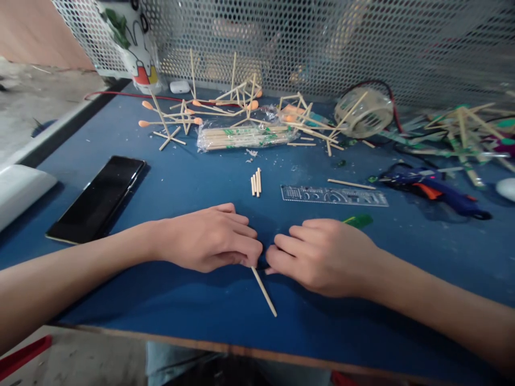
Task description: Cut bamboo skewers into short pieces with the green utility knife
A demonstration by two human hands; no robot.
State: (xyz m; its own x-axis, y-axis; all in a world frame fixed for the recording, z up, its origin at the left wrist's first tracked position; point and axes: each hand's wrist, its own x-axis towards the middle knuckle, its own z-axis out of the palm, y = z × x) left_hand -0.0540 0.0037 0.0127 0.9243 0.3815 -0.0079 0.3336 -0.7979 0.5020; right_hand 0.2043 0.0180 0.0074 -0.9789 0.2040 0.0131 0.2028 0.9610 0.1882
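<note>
My left hand [217, 238] is closed around a thin wooden stick [265, 294], pressed close to the table; the stick's lower end points toward the front edge. Close beside it, my right hand [322, 257] is curled shut on what looks like a utility knife [359, 221]. Its translucent green end shows behind the hand, and a small dark tip shows near the stick; the rest is hidden by the fingers. Several short cut stick pieces [256, 182] lie together beyond my hands. A clear stencil ruler [333, 195] and a loose stick [351, 184] lie to their right.
A phone [98, 198] lies at left. A blue glue gun [438, 190] rests at right. Behind are wrapped wooden sticks [245, 136], glued stick frames [241, 99], a clear plastic container [364, 111] and a patterned cup [140, 53]. A perforated metal panel [306, 43] closes the back.
</note>
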